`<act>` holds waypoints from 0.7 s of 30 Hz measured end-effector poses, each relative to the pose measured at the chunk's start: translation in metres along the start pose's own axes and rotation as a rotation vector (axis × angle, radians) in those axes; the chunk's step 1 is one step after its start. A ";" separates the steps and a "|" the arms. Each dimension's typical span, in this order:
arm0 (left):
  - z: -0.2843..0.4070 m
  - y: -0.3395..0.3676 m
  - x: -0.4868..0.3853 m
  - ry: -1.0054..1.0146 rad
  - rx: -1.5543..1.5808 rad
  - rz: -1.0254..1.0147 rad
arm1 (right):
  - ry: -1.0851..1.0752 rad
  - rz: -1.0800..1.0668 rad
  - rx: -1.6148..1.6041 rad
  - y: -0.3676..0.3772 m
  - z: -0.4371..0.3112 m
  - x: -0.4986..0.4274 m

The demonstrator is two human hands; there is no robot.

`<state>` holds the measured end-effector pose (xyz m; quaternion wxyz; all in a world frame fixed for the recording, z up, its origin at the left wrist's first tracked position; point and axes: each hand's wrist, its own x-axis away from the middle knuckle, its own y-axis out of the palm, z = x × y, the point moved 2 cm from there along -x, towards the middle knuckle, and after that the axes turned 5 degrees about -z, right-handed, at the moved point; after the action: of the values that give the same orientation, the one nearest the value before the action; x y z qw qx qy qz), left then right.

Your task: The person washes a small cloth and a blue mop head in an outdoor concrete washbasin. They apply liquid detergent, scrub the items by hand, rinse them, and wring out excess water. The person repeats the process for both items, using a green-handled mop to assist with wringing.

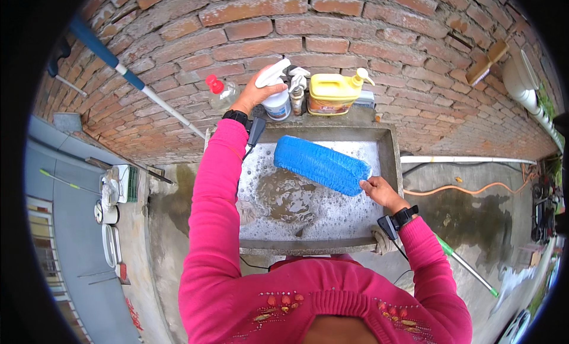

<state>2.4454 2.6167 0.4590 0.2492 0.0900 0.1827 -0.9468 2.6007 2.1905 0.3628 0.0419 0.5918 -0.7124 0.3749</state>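
Observation:
My left hand (pixel 257 94) grips a white spray bottle (pixel 276 105) by its neck, just under the trigger head, on the ledge behind the sink. In my right hand (pixel 378 189) is the lower right end of a long blue fluffy mop pad (pixel 321 165). The pad slants above a concrete wash sink (pixel 390 166) full of sudsy water (pixel 338 219). A murky patch without foam (pixel 286 197) shows near the water's middle. At the left side a pale cloth (pixel 245 212) lies partly under the suds.
Beside the spray bottle stand a clear bottle with a red cap (pixel 222 93), a second spray bottle (pixel 297 95) and a yellow pump jug (pixel 334 95). A grey rag (pixel 383 241) hangs at the front right corner. A blue-and-white pole (pixel 155 106) leans at the left; a brick wall (pixel 329 26) rises behind.

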 end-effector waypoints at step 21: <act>0.019 0.134 0.151 -0.500 0.038 -0.685 | -0.030 -0.029 0.205 0.037 -0.015 -0.054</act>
<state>2.3814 2.4347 0.3968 -0.0447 -0.2037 0.1184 -0.9708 2.5785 2.2438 0.3276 -0.0243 0.6089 -0.6621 0.4362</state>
